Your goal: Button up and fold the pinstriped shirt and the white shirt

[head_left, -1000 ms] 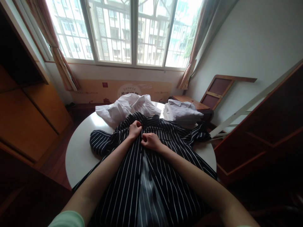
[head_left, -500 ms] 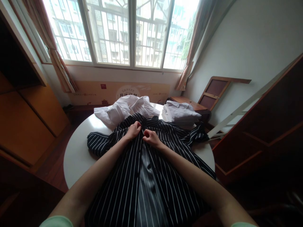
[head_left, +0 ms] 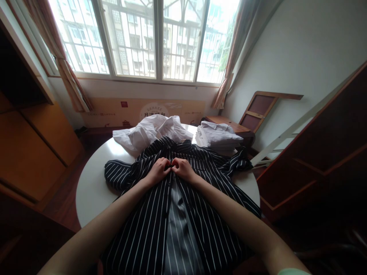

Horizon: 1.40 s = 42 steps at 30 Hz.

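Here's the black button-front shirt (head_left: pixel 140 233), thin white stripes running its length, laid across the round white tabletop (head_left: pixel 91 194), collar at the far side, sleeves rumpled, its front parting lower down to show a greyer inside. Left hand (head_left: pixel 158 170) and right hand (head_left: pixel 184 170) meet at the front opening, fingers curled nearly closed, both pinching the cloth.

On the beige printed panel (head_left: pixel 132 108) below the window (head_left: pixel 132 46), the large characters 月满颐和 (head_left: pixel 155 114) can be read within a pale round emblem (head_left: pixel 146 108). The arched lettering (head_left: pixel 154 108) above them and the small side lines (head_left: pixel 101 114) cannot be made out.
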Tool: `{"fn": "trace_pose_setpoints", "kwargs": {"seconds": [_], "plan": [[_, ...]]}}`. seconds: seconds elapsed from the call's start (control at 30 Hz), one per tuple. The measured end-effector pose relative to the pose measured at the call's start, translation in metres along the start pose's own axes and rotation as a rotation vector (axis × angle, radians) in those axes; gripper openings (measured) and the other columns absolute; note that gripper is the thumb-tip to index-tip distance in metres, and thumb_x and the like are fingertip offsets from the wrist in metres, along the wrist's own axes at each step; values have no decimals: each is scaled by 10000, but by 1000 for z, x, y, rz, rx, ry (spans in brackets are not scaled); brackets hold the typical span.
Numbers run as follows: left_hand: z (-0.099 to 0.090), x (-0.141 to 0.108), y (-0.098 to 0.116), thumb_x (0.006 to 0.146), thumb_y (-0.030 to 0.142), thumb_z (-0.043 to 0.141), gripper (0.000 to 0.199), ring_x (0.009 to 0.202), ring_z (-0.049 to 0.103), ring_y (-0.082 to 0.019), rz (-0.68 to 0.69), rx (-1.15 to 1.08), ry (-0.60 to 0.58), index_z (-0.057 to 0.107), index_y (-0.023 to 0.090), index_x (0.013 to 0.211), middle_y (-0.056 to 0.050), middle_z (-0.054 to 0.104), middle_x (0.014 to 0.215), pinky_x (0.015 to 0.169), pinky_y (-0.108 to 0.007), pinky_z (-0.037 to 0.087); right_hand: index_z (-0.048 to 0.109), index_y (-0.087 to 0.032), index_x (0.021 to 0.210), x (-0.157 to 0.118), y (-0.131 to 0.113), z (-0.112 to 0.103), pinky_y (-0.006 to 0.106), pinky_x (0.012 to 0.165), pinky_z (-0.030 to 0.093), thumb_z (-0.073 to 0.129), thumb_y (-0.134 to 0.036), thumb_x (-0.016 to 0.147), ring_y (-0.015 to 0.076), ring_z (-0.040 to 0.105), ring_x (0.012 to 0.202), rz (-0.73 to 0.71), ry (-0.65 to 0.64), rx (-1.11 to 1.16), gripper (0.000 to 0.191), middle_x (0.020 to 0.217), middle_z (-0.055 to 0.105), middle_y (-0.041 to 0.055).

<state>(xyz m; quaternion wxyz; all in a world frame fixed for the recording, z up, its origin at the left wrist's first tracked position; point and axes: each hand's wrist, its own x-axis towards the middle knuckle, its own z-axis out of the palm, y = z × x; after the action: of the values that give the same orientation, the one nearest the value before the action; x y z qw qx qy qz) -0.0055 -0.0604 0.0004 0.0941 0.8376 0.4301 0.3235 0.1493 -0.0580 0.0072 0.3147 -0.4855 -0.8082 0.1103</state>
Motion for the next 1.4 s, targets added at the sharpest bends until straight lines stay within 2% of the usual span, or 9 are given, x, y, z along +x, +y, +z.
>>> {"fn": "trace_pose_setpoints", "kwargs": {"seconds": [0.2, 0.37, 0.57, 0.7, 0.9, 1.1, 1.4], "plan": [[-1, 1, 0, 745, 177, 533, 71, 817, 511, -189, -39, -24, 0, 585, 165, 791, -47, 536, 817, 803, -350, 424, 530, -170, 729, -2, -6, 0, 234, 619, 357, 504, -151, 677, 134, 494, 657, -52, -18, -126, 61, 733, 566, 26], [-1, 2, 0, 726, 156, 548, 63, 826, 513, -191, -58, -48, -6, 593, 168, 768, -48, 542, 819, 813, -351, 420, 525, -173, 716, -3, -9, -2, 239, 605, 357, 529, -187, 686, 131, 483, 637, -29, -40, -153, 32, 746, 553, 31], [-3, 3, 0, 712, 138, 555, 44, 780, 517, -178, -65, -79, -10, 578, 175, 719, -35, 561, 785, 778, -336, 425, 532, -165, 626, 1, -1, -4, 224, 611, 366, 533, -146, 688, 109, 486, 612, 2, -31, 49, 64, 656, 552, -1], [-2, 2, -2, 716, 140, 548, 38, 738, 528, -161, -34, -104, -14, 564, 174, 719, -21, 577, 746, 730, -301, 430, 573, -145, 663, 5, 4, -7, 216, 605, 382, 534, -130, 688, 107, 514, 608, 70, -30, 246, 49, 636, 568, -9], [-2, 2, -5, 713, 149, 535, 52, 716, 558, -135, -80, -247, -34, 572, 166, 745, -7, 606, 748, 694, -258, 440, 615, -132, 740, 7, 12, -11, 224, 649, 427, 538, -141, 694, 118, 563, 669, 65, -131, 433, 90, 703, 615, 5], [-7, 3, 1, 688, 178, 551, 29, 655, 543, -123, -183, -264, -18, 528, 175, 704, 18, 584, 688, 646, -247, 443, 645, -136, 742, 6, 16, -10, 234, 665, 439, 545, -138, 690, 128, 587, 685, 40, -141, 459, 112, 716, 646, 12], [-7, 3, -1, 683, 185, 549, 49, 637, 527, -117, -188, -255, -26, 508, 182, 709, 23, 575, 682, 633, -243, 442, 676, -142, 755, 4, 14, -10, 244, 688, 451, 563, -165, 703, 142, 614, 704, 59, -122, 461, 127, 742, 675, 23]]}}
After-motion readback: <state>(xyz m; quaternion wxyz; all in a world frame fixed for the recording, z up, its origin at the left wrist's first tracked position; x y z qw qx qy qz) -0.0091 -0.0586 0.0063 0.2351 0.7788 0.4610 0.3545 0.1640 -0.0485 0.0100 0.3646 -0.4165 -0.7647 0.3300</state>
